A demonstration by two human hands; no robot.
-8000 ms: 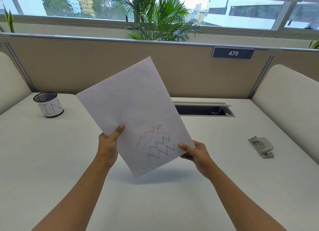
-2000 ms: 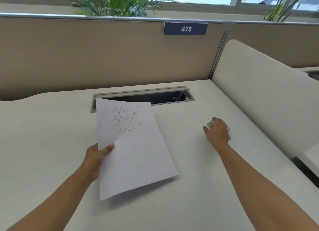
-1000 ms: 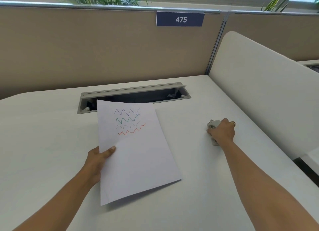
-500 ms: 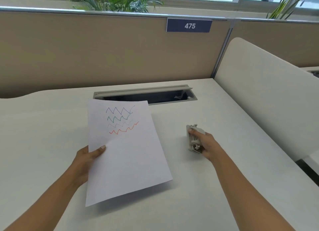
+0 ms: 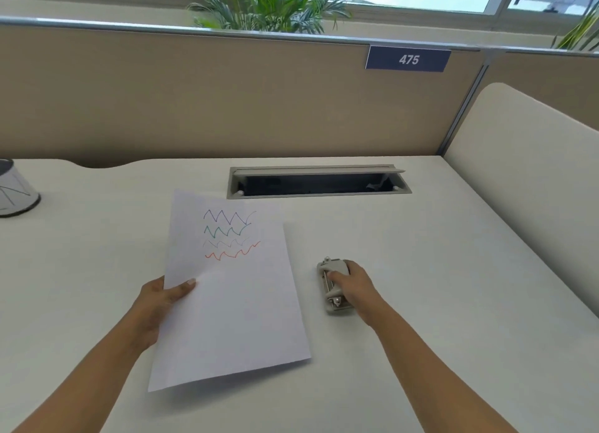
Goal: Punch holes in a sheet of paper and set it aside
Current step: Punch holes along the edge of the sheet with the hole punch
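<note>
A white sheet of paper [image 5: 233,303] with several coloured zigzag lines near its far end hovers just above the white desk [image 5: 453,270]. My left hand [image 5: 162,298] pinches its left edge, thumb on top. To the right of the sheet a small grey hole punch [image 5: 330,287] rests on the desk, its long side running away from me. My right hand [image 5: 353,283] is closed over its right side, thumb on the lever. A narrow gap separates the sheet's right edge from the punch.
An open cable slot [image 5: 319,181] is set into the desk behind the sheet. A white pen cup [image 5: 14,189] stands at the far left. A tan partition [image 5: 227,99] closes the back and a cream side panel [image 5: 534,180] the right.
My right hand reached the punch at the right, gripped it and slid it left toward the sheet. The sheet stays in my left hand, shifted slightly.
</note>
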